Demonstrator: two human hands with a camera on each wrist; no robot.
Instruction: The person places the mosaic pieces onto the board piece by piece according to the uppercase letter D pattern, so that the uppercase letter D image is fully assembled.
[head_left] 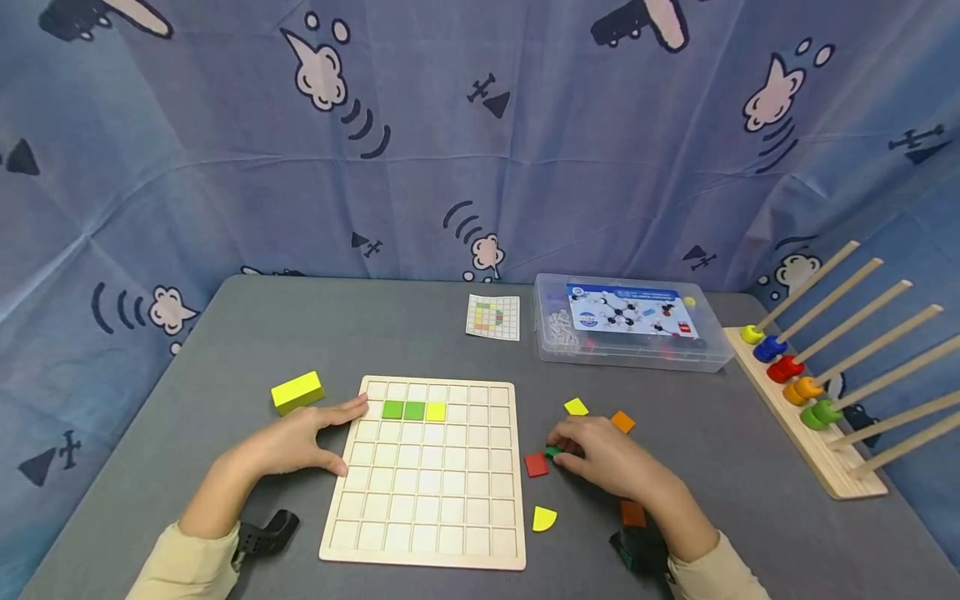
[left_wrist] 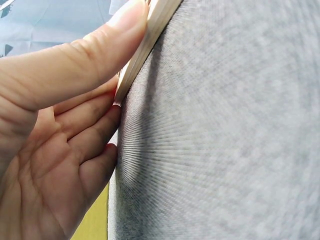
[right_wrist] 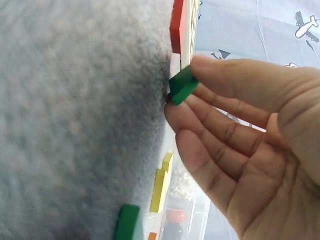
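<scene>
A pale wooden grid board (head_left: 420,508) lies on the grey table, with two green square tiles (head_left: 414,410) and one yellow square tile (head_left: 436,412) in its second row. My left hand (head_left: 303,442) rests at the board's left edge, thumb and fingertips touching the rim; the left wrist view shows the thumb against the wooden edge (left_wrist: 145,45). Right of the board, my right hand (head_left: 603,450) pinches a small green tile (right_wrist: 183,85), tilted, between thumb and fingers. Beside it on the table lies a red square tile (head_left: 536,465). Fingers partly hide the green tile in the head view.
Yellow tiles (head_left: 576,407), a yellow quarter-round piece (head_left: 544,519) and orange pieces (head_left: 622,422) lie around the right hand. A yellow block (head_left: 297,392) stands left. A pattern card (head_left: 492,317), a clear plastic box (head_left: 630,358) and a wooden peg rack (head_left: 847,471) stand farther off.
</scene>
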